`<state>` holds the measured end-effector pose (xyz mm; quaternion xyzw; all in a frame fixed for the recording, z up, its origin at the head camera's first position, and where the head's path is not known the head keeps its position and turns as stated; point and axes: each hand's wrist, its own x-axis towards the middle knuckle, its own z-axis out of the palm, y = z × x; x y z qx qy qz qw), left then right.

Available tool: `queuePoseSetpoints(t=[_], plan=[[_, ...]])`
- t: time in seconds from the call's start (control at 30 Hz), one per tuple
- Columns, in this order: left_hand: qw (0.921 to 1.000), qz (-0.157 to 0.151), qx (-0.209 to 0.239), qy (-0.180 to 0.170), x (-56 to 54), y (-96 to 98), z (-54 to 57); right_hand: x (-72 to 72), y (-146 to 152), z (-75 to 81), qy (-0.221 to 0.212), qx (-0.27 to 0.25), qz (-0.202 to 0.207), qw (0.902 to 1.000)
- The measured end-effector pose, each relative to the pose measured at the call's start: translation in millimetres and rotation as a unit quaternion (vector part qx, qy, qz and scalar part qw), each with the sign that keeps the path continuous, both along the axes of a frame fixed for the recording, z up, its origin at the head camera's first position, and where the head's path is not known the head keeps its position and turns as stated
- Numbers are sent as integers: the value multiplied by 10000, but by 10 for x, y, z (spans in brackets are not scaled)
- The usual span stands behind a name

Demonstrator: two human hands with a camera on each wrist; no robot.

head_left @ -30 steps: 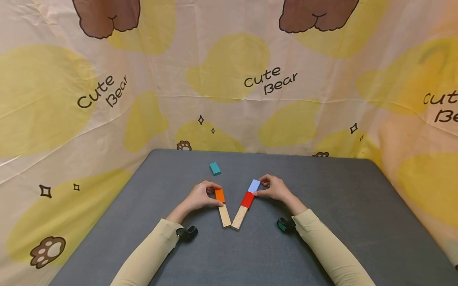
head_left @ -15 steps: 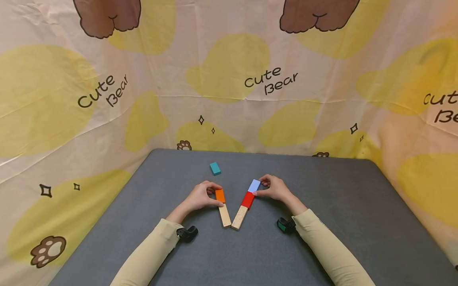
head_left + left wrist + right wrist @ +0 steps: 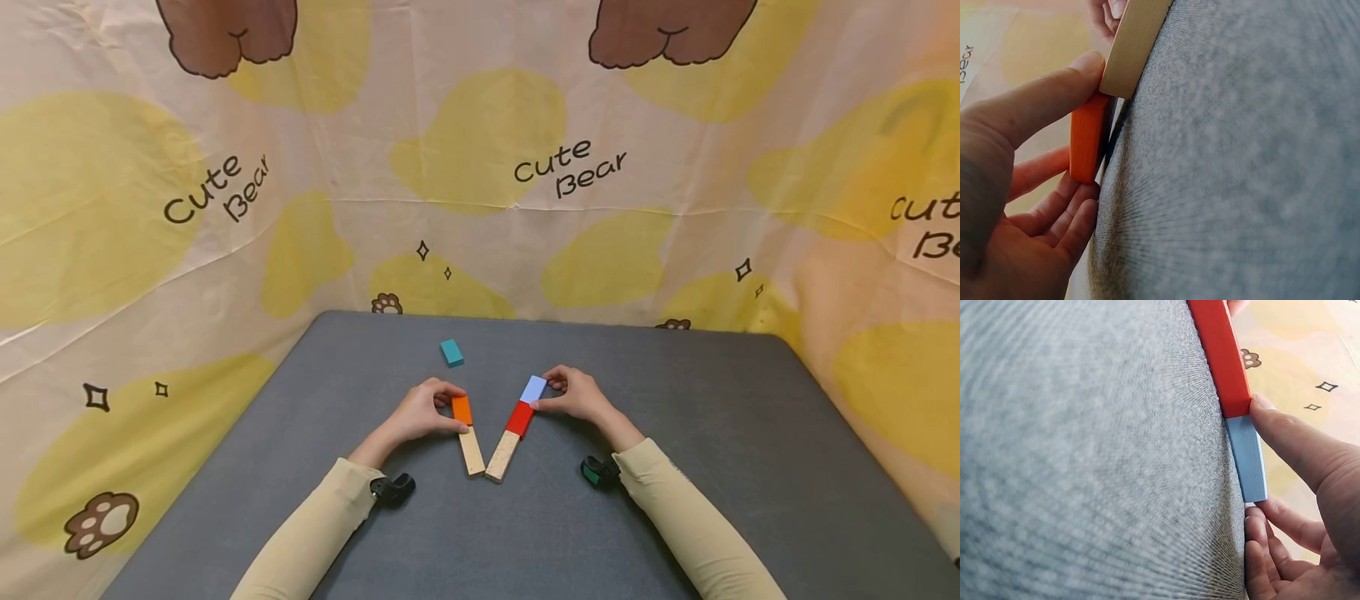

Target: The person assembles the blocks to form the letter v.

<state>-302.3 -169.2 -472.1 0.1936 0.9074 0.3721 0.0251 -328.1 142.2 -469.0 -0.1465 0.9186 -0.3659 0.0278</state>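
Two slanted rows of small rectangular blocks lie on the grey table, nearly meeting at their near ends. In the left row an orange block sits end to end with a plain wooden block. My left hand pinches the orange block, thumb at its near end and forefinger at its far end. The right row has a light blue block, a red block and another plain wooden block. My right hand pinches the light blue block lengthwise, its thumb near the joint with the red one.
A teal block lies alone on the grey table, beyond the left row. Behind the table's far edge hangs a printed cloth with bears and lettering. Black bands sit around both wrists.
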Motion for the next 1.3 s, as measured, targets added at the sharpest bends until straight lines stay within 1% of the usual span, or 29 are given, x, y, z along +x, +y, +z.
queuePoseSetpoints(t=[0.6, 0.73, 0.87, 0.97, 1.13, 1.3], plan=[[9999, -147, 29, -80, 5, -8, 28, -1, 11, -22, -18, -30, -50, 10000], [9998, -190, 40, -35, 8, -10, 32, 2, 9, -19, -3, -39, -44, 10000], [9997, -252, 25, 11, 10, -34, 17, 8, 0, -18, -10, -65, -15, 10000], [9996, -299, 13, -8, 10, -57, 7, 9, -5, -16, -32, -74, -25, 10000], [9989, -439, 134, -113, -4, -91, -4, 9, -7, -13, -16, -31, -35, 10000], [9982, -546, 187, -139, -22, -114, 2, 5, -4, -3, 13, -41, -10, 10000]])
